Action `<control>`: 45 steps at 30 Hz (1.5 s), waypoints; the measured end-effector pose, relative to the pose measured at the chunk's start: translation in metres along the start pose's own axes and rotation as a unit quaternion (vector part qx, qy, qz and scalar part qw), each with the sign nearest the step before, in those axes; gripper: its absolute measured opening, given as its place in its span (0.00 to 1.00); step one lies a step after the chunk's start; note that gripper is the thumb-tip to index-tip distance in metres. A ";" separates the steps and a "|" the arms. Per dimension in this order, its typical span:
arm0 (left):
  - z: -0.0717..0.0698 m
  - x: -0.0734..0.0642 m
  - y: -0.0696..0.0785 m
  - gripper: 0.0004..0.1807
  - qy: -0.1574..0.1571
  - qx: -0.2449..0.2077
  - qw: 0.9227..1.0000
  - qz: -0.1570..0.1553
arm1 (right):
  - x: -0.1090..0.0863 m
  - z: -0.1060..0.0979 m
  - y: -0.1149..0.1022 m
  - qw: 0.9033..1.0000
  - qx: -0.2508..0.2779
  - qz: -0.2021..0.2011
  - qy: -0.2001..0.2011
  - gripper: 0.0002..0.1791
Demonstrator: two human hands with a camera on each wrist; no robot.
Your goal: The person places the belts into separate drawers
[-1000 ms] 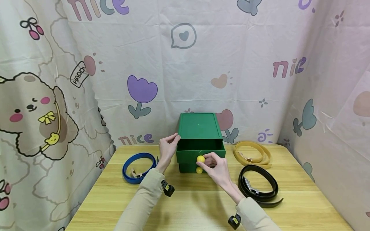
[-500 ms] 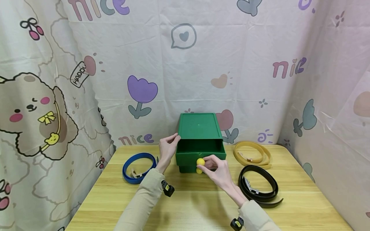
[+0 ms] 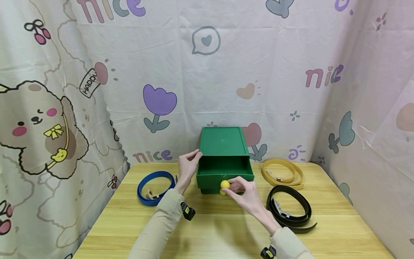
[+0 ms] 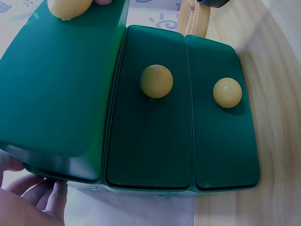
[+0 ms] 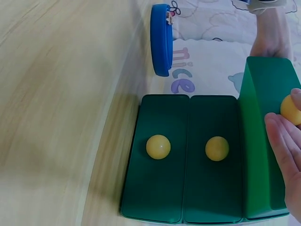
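A green drawer box (image 3: 222,142) stands at the back of the table, its top drawer (image 3: 210,181) pulled partway out toward me. My right hand (image 3: 247,194) pinches that drawer's round yellow knob (image 3: 225,184) between thumb and fingers. At the box's upper left front edge, my left hand (image 3: 187,167) holds the side with its fingertips. Two lower drawers sit flush in the left wrist view, with a middle knob (image 4: 156,81) and a bottom knob (image 4: 227,92). The visible part of the top drawer's inside is bare green.
A coiled blue belt (image 3: 142,200) lies left of the box on the wooden table (image 3: 207,230). To the right lie a coiled yellow belt (image 3: 299,172) and, nearer me, a black belt (image 3: 307,205). A printed curtain (image 3: 207,90) hangs behind.
The top drawer has slid farther out toward me as my right hand moved back and slightly down with its knob. My left hand has stayed on the box's edge.
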State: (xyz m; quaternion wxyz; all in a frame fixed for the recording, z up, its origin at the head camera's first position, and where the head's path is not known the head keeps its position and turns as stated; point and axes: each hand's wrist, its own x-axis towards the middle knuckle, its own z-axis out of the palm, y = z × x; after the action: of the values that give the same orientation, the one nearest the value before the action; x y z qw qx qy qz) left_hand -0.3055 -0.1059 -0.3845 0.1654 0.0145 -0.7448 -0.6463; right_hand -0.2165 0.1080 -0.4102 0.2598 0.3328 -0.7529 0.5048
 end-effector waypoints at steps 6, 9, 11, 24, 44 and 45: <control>0.000 -0.001 0.000 0.18 -0.002 -0.001 1.000 0.001 | -0.002 -0.001 -0.002 1.000 0.000 -0.023 0.001 0.14; 0.000 -0.001 0.000 0.18 -0.002 0.000 1.000 0.002 | -0.003 -0.001 -0.003 0.999 -0.007 -0.031 0.003 0.15; 0.000 0.000 0.000 0.18 -0.002 0.001 1.000 0.003 | -0.004 -0.001 -0.003 0.999 -0.012 -0.036 0.004 0.15; 0.000 0.000 0.000 0.17 0.001 0.007 1.000 0.005 | -0.014 0.003 0.027 0.998 -0.023 -0.065 -0.007 0.20; -0.001 0.002 0.000 0.18 0.004 0.015 1.000 0.006 | -0.019 -0.001 0.024 0.993 -0.022 -0.112 -0.023 0.20; -0.001 0.001 0.000 0.18 0.004 0.015 1.000 0.006 | -0.019 -0.001 0.024 0.993 -0.024 -0.112 -0.024 0.20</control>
State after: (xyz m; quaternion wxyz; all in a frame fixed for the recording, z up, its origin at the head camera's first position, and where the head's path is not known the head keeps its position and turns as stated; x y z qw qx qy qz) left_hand -0.3068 -0.1069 -0.3842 0.1720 0.0146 -0.7537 -0.6342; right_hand -0.2223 0.1199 -0.4376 0.3045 0.4204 -0.7288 0.4466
